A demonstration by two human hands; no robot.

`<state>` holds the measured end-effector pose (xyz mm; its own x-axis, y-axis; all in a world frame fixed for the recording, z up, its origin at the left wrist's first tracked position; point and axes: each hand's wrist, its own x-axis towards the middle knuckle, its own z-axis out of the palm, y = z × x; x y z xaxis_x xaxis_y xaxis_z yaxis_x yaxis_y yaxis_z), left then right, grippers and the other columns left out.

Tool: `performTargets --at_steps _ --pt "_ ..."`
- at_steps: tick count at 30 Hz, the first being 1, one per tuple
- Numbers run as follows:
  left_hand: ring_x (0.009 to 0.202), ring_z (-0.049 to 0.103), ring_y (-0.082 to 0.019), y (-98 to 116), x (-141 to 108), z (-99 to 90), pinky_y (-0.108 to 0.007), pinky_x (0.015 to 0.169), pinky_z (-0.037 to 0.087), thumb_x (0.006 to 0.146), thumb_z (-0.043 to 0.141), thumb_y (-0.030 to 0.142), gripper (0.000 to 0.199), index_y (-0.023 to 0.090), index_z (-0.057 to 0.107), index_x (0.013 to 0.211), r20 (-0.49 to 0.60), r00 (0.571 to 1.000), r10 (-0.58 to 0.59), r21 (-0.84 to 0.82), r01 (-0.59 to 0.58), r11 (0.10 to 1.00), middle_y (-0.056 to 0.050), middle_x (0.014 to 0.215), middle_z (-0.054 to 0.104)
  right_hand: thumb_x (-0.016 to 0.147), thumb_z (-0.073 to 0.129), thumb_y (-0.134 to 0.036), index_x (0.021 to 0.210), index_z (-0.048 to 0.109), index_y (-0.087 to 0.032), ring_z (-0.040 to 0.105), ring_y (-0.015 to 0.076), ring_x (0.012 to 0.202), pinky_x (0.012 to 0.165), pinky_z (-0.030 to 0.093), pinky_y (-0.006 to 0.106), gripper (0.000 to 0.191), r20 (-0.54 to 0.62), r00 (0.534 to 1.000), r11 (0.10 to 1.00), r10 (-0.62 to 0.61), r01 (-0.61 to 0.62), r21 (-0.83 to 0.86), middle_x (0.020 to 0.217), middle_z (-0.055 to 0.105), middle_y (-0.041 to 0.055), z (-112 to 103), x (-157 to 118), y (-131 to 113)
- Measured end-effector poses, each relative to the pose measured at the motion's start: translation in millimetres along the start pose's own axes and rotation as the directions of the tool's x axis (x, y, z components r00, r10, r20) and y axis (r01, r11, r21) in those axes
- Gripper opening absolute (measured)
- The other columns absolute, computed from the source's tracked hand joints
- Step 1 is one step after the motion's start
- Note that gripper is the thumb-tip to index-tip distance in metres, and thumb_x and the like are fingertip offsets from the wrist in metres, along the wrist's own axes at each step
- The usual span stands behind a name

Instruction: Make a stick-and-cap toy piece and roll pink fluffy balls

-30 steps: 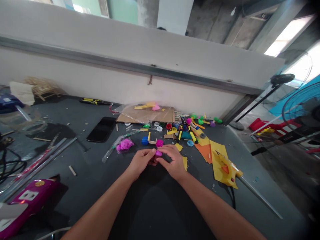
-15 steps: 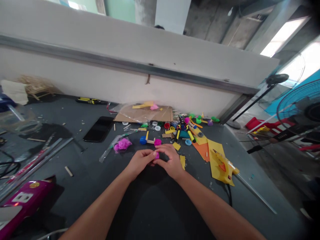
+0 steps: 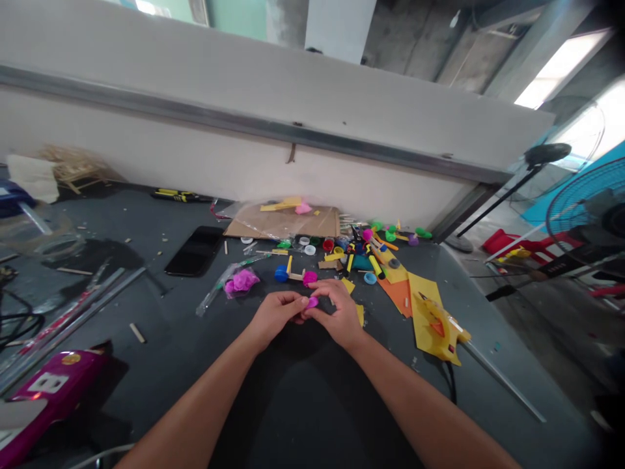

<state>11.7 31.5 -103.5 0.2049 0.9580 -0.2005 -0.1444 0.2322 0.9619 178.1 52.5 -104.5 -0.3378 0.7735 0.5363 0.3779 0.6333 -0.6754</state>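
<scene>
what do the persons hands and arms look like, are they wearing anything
The left hand and right hand are bare, with no gloves. The forearms show no sleeves, watch or bands, and no cables or markings appear on them.

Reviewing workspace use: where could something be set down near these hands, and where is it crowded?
Dark tabletop shows left of the left hand, bordered by metal rods and a black smartphone. It is crowded beyond the right hand and magenta piece, among bottle caps, markers and yellow card.
</scene>
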Motion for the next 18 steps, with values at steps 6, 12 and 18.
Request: performTargets --at_steps 6,12,18 --pt "0.057 0.055 -0.011 -0.4 -0.1 0.6 -0.024 0.059 0.047 0.072 0.066 0.042 0.029 0.013 0.067 0.071 -0.048 0.998 0.026 -0.022 -0.027 0.999 -0.002 0.061 0.062 0.079 0.063 -0.028 0.097 0.062 -0.025 0.055 0.0214 0.105 0.094 0.041 0.042 0.018 0.027 0.998 0.998 -0.057 0.057 -0.024 0.103 0.066 0.004 1.0 0.0 -1.1" --pt "0.062 0.056 -0.011 -1.9 0.8 0.4 -0.025 0.063 0.048 0.073 0.064 0.041 0.029 0.013 0.067 0.074 -0.031 0.999 0.027 -0.037 -0.028 0.999 -0.002 0.066 0.063 0.078 0.065 -0.029 0.089 0.064 -0.025 0.055 0.0203 0.103 0.093 0.041 0.04 0.012 -0.016 0.999 0.999 -0.034 0.034 -0.04 0.102 0.067 0.0031 4.3 -0.4 -1.0" --pt "0.06 0.055 -0.011 -1.8 1.6 0.0 -0.023 0.06 0.047 0.069 0.069 0.04 0.027 0.013 0.067 0.072 -0.051 0.999 0.01 -0.029 -0.012 1.0 -0.001 0.065 0.063 0.079 0.062 -0.027 0.095 0.063 -0.025 0.054 0.0215 0.105 0.094 0.041 0.042 0.016 0.0 0.998 0.993 -0.069 0.068 -0.095 0.104 0.066 0.0036 6.8 -1.4 -1.4"
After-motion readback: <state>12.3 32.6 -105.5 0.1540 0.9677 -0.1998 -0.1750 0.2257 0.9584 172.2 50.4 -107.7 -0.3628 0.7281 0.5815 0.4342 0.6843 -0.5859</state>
